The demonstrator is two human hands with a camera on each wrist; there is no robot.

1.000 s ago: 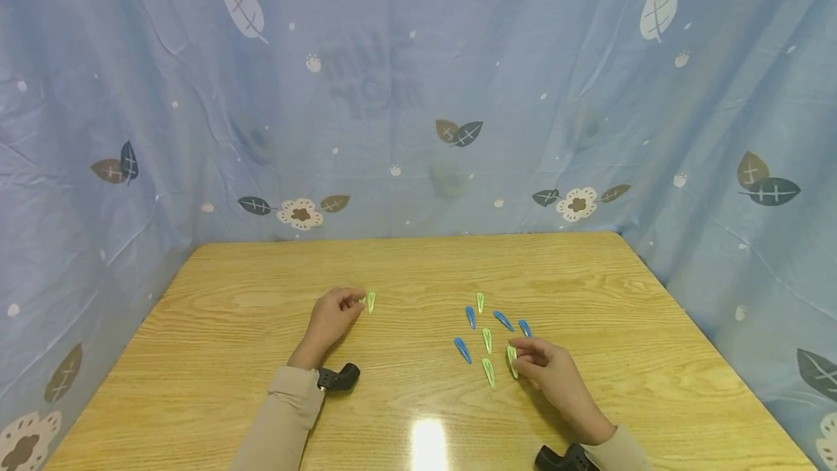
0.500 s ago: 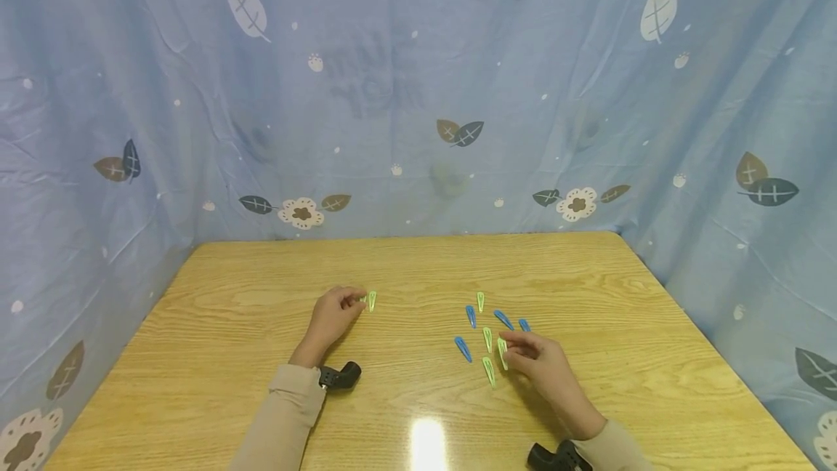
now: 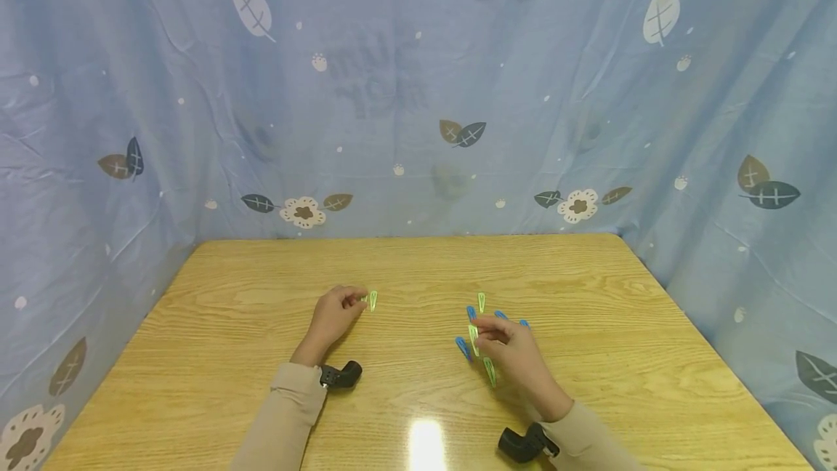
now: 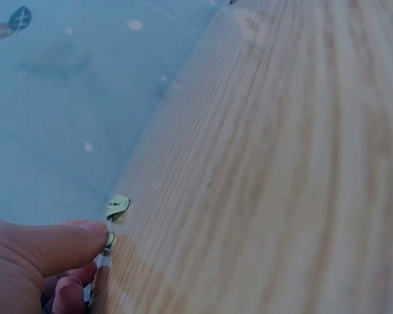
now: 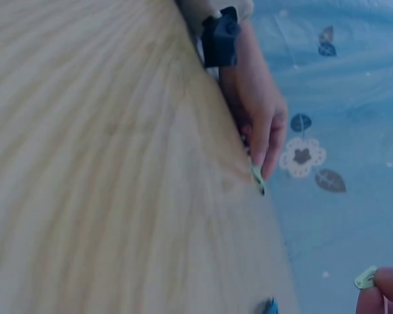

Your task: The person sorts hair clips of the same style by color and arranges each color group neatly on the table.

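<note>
My right hand (image 3: 516,358) pinches a green snap hair clip (image 3: 474,340) between thumb and fingers, above the scattered clips. In the right wrist view that clip (image 5: 365,277) stands out from the fingertips, raised off the table. My left hand (image 3: 335,317) rests at the left, its thumb and fingers curled around a green hair clip (image 3: 364,299) that is partly covered. Just right of it lies another green clip (image 3: 373,301). Under and around my right hand are blue clips (image 3: 463,348) and green clips (image 3: 490,371), some of them partly hidden by it.
The wooden table (image 3: 261,275) carries the clips in a loose cluster right of the middle. A blue patterned curtain (image 3: 392,93) hangs behind and along both sides. A black wrist camera (image 3: 341,375) sits on the left wrist, with another (image 3: 528,443) on the right.
My right hand has moved left with the green hair clip, lifting it away from the right side of the cluster. The left hand stays where it was.
</note>
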